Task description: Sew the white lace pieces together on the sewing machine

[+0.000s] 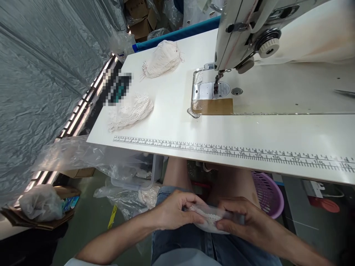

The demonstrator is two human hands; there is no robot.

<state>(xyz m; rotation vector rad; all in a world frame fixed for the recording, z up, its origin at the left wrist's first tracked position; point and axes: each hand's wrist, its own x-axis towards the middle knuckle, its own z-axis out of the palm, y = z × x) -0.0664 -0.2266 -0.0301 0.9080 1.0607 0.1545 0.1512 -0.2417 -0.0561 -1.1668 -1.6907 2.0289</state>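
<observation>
Over my lap, both hands pinch a small clear plastic bag of white lace pieces (pixel 208 218). My left hand (pixel 173 212) grips its left end with curled fingers. My right hand (pixel 244 220) closes on its right end. Above them lies the white sewing table (pixel 249 129) with a printed ruler (pixel 233 150) along its front edge. Two piles of white lace sit on the table's left part, one nearer (pixel 130 112) and one farther back (pixel 163 59). The sewing machine (pixel 249 29) stands at the upper right, its needle (pixel 215 85) above the metal plate.
A clear plastic box (pixel 135 173) with crumpled plastic wrap hangs under the table's left edge. A purple basket (pixel 267 192) is under the table at right. Grey plastic sheeting (pixel 41 74) covers the left side. Cardboard and bags lie on the floor at lower left (pixel 41 207).
</observation>
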